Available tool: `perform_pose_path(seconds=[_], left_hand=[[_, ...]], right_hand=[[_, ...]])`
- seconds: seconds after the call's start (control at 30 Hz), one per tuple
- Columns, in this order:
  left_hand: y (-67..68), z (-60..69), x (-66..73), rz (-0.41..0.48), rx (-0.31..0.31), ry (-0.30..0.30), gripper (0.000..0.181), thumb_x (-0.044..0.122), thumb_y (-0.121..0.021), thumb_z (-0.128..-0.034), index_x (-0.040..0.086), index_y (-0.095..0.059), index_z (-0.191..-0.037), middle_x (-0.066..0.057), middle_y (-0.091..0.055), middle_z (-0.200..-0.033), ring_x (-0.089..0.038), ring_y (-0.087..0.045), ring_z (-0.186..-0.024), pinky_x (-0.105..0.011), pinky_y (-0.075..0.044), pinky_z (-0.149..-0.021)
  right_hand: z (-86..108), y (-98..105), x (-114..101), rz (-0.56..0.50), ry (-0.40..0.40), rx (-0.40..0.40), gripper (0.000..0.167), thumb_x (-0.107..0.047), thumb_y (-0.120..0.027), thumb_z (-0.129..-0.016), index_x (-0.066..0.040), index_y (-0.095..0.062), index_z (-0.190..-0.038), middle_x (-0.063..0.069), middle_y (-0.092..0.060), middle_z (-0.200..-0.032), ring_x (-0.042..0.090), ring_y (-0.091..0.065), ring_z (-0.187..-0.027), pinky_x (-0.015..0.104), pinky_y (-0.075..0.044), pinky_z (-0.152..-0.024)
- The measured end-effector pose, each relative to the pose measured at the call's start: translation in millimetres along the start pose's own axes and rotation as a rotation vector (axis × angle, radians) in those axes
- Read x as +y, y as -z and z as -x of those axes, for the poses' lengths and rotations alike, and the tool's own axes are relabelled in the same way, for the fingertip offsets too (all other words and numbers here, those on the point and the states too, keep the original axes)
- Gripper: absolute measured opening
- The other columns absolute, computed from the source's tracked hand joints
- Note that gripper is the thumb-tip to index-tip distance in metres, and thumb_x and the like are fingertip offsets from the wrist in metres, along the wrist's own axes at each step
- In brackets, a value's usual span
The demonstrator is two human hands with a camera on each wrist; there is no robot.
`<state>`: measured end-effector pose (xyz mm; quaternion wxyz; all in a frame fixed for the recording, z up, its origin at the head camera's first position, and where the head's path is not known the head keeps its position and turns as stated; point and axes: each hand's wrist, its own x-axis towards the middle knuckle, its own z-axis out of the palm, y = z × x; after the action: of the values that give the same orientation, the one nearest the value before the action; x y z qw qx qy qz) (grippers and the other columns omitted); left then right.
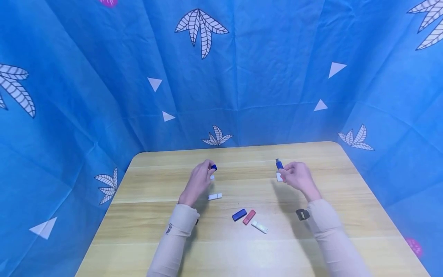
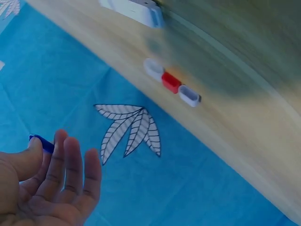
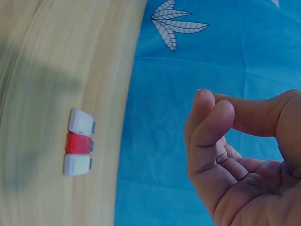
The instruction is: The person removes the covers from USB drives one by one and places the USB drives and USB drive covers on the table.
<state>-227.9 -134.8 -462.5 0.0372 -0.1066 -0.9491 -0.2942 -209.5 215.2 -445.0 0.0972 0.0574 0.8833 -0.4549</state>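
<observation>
Ten o'clock on the table [image 1: 138,215], the left hand [image 1: 197,181] pinches a blue USB cap [image 1: 214,167]; at four from it, red stick [image 1: 248,217], white stick [image 1: 259,227]; two o'clock, the right hand [image 1: 298,177] pinches a blue USB stick [image 1: 279,164], plug bared!

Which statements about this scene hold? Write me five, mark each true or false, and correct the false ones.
1. The left hand pinches a small blue piece. True.
2. The right hand is empty. False: it holds a blue USB stick.
3. In the left wrist view, a red cap sits between two white caps. True.
4. The blue USB stick's connector is covered. False: the connector is bare.
5. In the head view, a red stick lies between a blue stick and a white stick. True.
</observation>
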Motion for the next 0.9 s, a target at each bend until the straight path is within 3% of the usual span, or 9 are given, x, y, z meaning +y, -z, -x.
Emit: perform_pose_path(seconds=[0.23, 0.3, 0.43, 0.53, 0.63, 0.73, 0.8, 0.9], left_hand=[[-13.7, -21.1, -11.1, -0.107, -0.054, -0.051, 0.019, 0.018, -0.057, -0.1042, 0.006, -0.062, -0.116, -0.009, -0.067, -0.111, -0.026, -0.061, -0.11, -0.041, -0.054, -0.099], [-18.0, -25.7, -14.3, -0.122, -0.074, -0.05, 0.019, 0.017, -0.059, -0.1031, 0.004, -0.063, -0.116, -0.009, -0.066, -0.11, -0.026, -0.06, -0.109, -0.04, -0.054, -0.099], [-26.3, -31.7, -20.0, -0.161, -0.11, -0.027, 0.019, 0.016, -0.066, -0.0987, 0.004, -0.066, -0.113, -0.01, -0.065, -0.115, -0.027, -0.056, -0.113, -0.042, -0.053, -0.1], [-33.3, -35.8, -24.0, -0.196, -0.132, -0.016, 0.021, 0.017, -0.072, -0.0945, 0.004, -0.069, -0.11, -0.011, -0.064, -0.123, -0.029, -0.053, -0.118, -0.045, -0.05, -0.103], [-39.3, -39.4, -26.6, -0.226, -0.162, -0.008, 0.022, 0.019, -0.073, -0.0931, 0.004, -0.072, -0.109, -0.011, -0.064, -0.125, -0.029, -0.051, -0.121, -0.047, -0.048, -0.104], [-43.6, -41.9, -28.0, -0.253, -0.195, -0.009, 0.019, 0.02, -0.072, -0.0941, 0.006, -0.073, -0.106, -0.01, -0.065, -0.121, -0.028, -0.05, -0.119, -0.048, -0.046, -0.103], [-45.4, -42.6, -28.1, -0.272, -0.212, -0.015, 0.015, 0.02, -0.072, -0.0942, 0.007, -0.073, -0.102, -0.01, -0.065, -0.118, -0.028, -0.05, -0.117, -0.049, -0.046, -0.102], [-46.1, -42.6, -29.4, -0.294, -0.237, -0.016, 0.012, 0.02, -0.072, -0.0944, 0.009, -0.072, -0.098, -0.009, -0.063, -0.114, -0.027, -0.048, -0.114, -0.05, -0.045, -0.103]], right_hand=[[-13.9, -15.6, 5.3, -0.035, -0.104, -0.03, 0.032, -0.023, -0.06, -0.101, 0.005, -0.061, -0.116, 0.025, -0.072, -0.11, 0.025, -0.07, -0.085, 0.04, -0.06, -0.079], [-17.2, -21.3, 9.0, -0.037, -0.124, -0.023, 0.031, -0.023, -0.062, -0.1, 0.004, -0.064, -0.113, 0.024, -0.072, -0.108, 0.025, -0.068, -0.084, 0.036, -0.059, -0.073], [-26.3, -32.3, 18.4, -0.071, -0.157, -0.031, 0.02, -0.013, -0.062, -0.096, 0.005, -0.066, -0.106, 0.022, -0.069, -0.129, 0.01, -0.052, -0.057, 0.022, -0.045, -0.051], [-32.5, -38.3, 24.1, -0.109, -0.177, -0.039, 0.011, -0.003, -0.059, -0.093, 0.005, -0.065, -0.095, 0.022, -0.06, -0.142, 0.004, -0.039, -0.046, 0.021, -0.037, -0.042], [-34.9, -42.1, 26.4, -0.095, -0.203, -0.033, 0.022, -0.008, -0.06, -0.095, -0.003, -0.059, -0.074, 0.023, -0.073, -0.111, 0.005, -0.038, -0.045, 0.022, -0.036, -0.042], [-34.6, -45.2, 27.4, -0.064, -0.239, -0.038, 0.035, -0.021, -0.063, -0.097, -0.011, -0.053, -0.065, 0.01, -0.067, -0.076, 0.007, -0.039, -0.046, 0.023, -0.037, -0.044], [-33.6, -46.7, 27.7, -0.049, -0.257, -0.049, 0.033, -0.025, -0.064, -0.098, -0.01, -0.057, -0.07, 0.006, -0.064, -0.069, 0.008, -0.042, -0.047, 0.023, -0.039, -0.045], [-33.9, -50.0, 26.9, -0.037, -0.269, -0.051, 0.024, -0.024, -0.066, -0.096, -0.003, -0.067, -0.085, 0.011, -0.072, -0.078, 0.011, -0.051, -0.051, 0.024, -0.043, -0.047]])
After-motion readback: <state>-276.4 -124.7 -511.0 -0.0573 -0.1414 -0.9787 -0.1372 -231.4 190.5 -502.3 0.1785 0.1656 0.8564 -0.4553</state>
